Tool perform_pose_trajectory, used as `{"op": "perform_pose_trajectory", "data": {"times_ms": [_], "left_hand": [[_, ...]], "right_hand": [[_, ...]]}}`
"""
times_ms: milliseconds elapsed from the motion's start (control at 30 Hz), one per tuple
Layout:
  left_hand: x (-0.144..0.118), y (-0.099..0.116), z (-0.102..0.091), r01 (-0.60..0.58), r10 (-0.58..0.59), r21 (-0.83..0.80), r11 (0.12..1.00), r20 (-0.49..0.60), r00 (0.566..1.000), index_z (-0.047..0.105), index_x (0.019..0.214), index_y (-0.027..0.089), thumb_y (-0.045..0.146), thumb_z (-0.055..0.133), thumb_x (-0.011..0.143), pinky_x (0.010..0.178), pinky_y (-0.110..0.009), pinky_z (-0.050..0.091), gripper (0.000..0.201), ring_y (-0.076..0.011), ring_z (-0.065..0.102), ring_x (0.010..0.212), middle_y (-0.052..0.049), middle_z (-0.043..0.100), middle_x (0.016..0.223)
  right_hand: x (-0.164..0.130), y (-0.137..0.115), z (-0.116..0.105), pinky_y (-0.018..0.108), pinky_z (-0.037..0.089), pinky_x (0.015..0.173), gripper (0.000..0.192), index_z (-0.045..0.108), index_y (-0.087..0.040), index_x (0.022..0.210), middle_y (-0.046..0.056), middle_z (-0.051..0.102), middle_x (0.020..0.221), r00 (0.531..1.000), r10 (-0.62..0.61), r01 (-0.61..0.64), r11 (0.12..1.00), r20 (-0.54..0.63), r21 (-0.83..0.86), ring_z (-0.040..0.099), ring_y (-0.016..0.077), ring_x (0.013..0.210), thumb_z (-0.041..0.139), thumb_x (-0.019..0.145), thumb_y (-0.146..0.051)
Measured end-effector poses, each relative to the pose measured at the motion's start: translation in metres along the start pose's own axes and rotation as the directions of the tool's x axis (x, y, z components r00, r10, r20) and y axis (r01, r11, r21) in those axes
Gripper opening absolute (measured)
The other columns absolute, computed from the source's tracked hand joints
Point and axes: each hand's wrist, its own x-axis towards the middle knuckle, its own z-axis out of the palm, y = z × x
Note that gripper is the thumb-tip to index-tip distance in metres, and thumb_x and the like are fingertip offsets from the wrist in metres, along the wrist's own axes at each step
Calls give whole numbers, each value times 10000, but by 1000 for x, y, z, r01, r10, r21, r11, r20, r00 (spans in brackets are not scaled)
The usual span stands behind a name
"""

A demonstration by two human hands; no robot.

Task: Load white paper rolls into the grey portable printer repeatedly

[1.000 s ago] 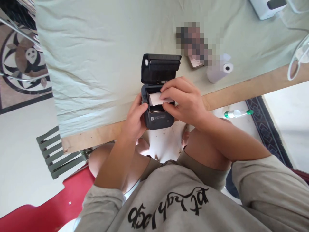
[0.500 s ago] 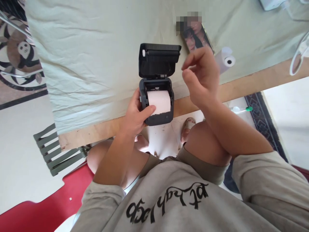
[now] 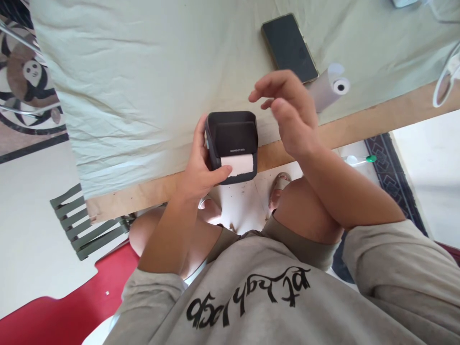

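Left hand (image 3: 197, 175) clamped round the black printer (image 3: 235, 132), thumb on its paper strip (image 3: 240, 164). Right hand (image 3: 293, 112) empty, fingers apart; printer's left of it, bodyward, strip end facing wearer, by the table edge (image 3: 359, 122). White roll (image 3: 325, 91) beside right hand.

Extends 2 bare forearms (image 3: 167, 230) forward, grips with the left hand (image 3: 197, 167), its thumb (image 3: 220, 175) pressed inward, and holds the right hand (image 3: 294, 115) raised, well apart, with fingers (image 3: 275, 82) loosely curled.

The closed black printer (image 3: 233, 136) has white paper (image 3: 242, 164) sticking out.
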Motion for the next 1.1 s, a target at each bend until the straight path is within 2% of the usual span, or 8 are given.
{"op": "perform_pose_trajectory", "data": {"times_ms": [133,200,300,433,567,667,833,1100], "left_hand": [[0,2,2,-9,12,-61,998,42,999,403,1448,401,309,832,715,982,-413,582,854,-312,560,1322,-39,486,1503],[0,3,5,-2,2,-117,993,4,1000,476,1390,362,395,805,756,931,-403,607,715,-312,600,1280,-50,565,1420],[1,3,8,36,-47,-122,992,-92,995,565,1284,288,403,758,823,818,-359,630,513,-280,694,1119,-65,686,1204],[2,4,10,93,-108,-97,991,-173,979,590,1241,257,351,781,809,741,-337,624,482,-257,732,986,-54,715,1091],[3,7,13,68,-93,-149,987,-166,982,607,1213,246,358,775,815,846,-366,622,445,-273,720,1081,-52,735,1077],[4,9,17,31,-72,-250,968,-157,985,651,1165,201,499,632,902,928,-386,603,398,-293,667,1209,-84,743,1101],[8,8,17,57,-110,-272,961,-183,977,692,1041,206,554,566,926,944,-404,601,387,-304,657,1226,-76,753,1098],[7,7,17,39,-104,-231,972,-276,956,711,1010,190,480,554,967,897,-361,604,332,-236,720,1052,-44,746,924]], "right_hand": [[-3,7,5,370,501,1052,511,500,-253,1265,55,588,1328,955,74,-52,995,287,-82,598,217,1211,620,881,-568],[-3,11,9,385,504,1059,609,431,-207,1327,92,561,1349,934,58,-36,997,354,-67,597,219,1194,628,872,-560],[-3,14,13,406,501,1064,618,405,-180,1337,118,537,1366,927,45,-20,997,372,-70,585,231,1197,626,871,-520],[-1,14,16,418,514,1036,622,425,-155,1336,133,556,1344,934,70,-21,990,351,-141,594,249,1167,636,849,-480],[-2,16,16,401,523,1016,624,433,-173,1327,119,567,1333,945,47,-3,991,325,-133,596,239,1150,616,842,-520],[-4,20,15,421,498,1071,620,425,-199,1336,121,554,1361,946,25,30,986,324,-164,575,244,1210,595,854,-549],[-9,23,15,481,397,1188,559,474,-204,1312,160,492,1421,964,-164,216,942,211,-258,451,275,1392,597,881,-538],[-11,21,9,501,345,1228,638,368,-236,1399,139,436,1497,906,-182,291,924,383,-249,376,272,1462,563,887,-563]]}}
